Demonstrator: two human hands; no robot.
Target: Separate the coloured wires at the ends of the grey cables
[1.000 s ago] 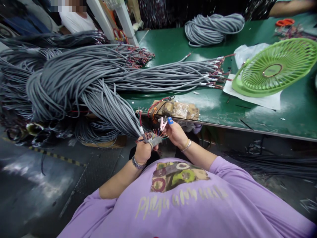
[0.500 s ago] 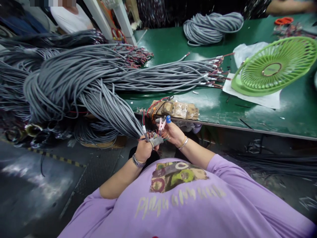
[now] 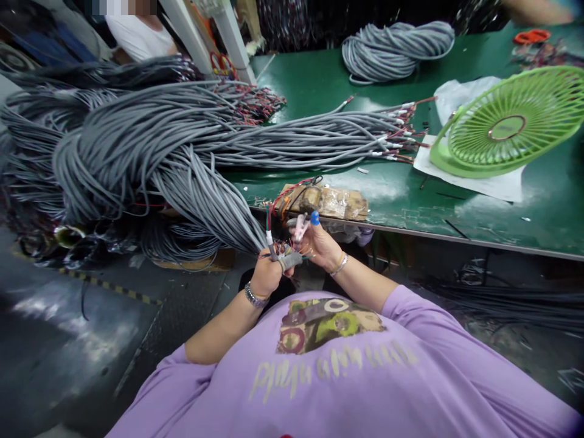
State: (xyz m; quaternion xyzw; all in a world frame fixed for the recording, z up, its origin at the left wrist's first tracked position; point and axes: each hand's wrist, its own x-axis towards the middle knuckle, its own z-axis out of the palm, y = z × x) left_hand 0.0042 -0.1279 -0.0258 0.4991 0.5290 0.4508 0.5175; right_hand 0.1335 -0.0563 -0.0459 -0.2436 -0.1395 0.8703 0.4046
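My left hand (image 3: 266, 275) is closed around the end of a thick bundle of grey cables (image 3: 228, 207), near a grey wrapped section (image 3: 291, 261). One cable with a white sleeve and red and green wires (image 3: 268, 222) sticks up above this fist. Facing it, my right hand (image 3: 326, 248) has a blue cover (image 3: 314, 218) on one fingertip. Its fingers are closed by a small pinkish-white clip-like tool (image 3: 301, 228), whose exact kind is blurred. Thin coloured wire ends (image 3: 303, 248) fan out between both hands.
A wooden block (image 3: 337, 202) with wires lies at the green table's (image 3: 310, 70) near edge. More grey cables (image 3: 296, 140) stretch across the table. A green fan (image 3: 506, 128) stands right, a cable coil (image 3: 396, 52) behind. Orange-handled scissors (image 3: 531, 36) lie far right; another person's arm (image 3: 538, 9) shows there.
The whole view has shifted slightly, so things appear a little further right. The pinkish-white tool looks tilted more to the right; both hands stay close together at the wires.
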